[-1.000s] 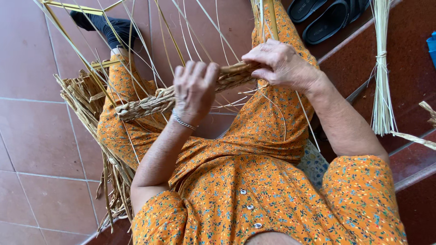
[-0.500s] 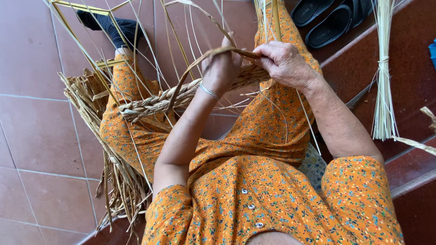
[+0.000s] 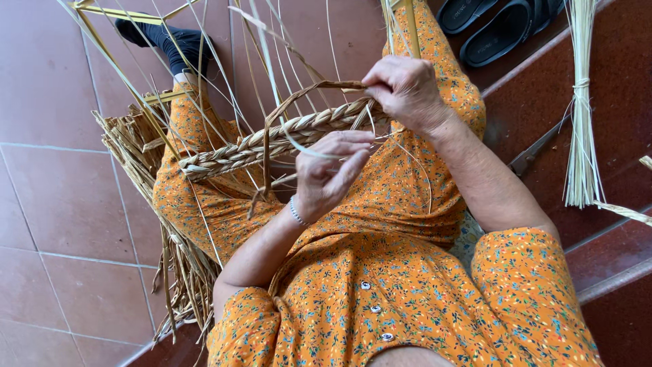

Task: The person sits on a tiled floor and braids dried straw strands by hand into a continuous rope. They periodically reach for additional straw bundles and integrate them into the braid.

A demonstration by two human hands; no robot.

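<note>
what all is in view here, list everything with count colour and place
braided straw rope: one, pale tan, across the lap, held at its right end
loose straw strands: many, yellow-green, fanning upward from the braid
heap of dry straw: one, tan, on the tiled floor beside the leg
tied straw bundle: one, pale, on the dark red step
black sandals: two, top right
knife blade: one, grey, on the step
left hand: below the braid, touching a strand
right hand: gripping the braid end
</note>
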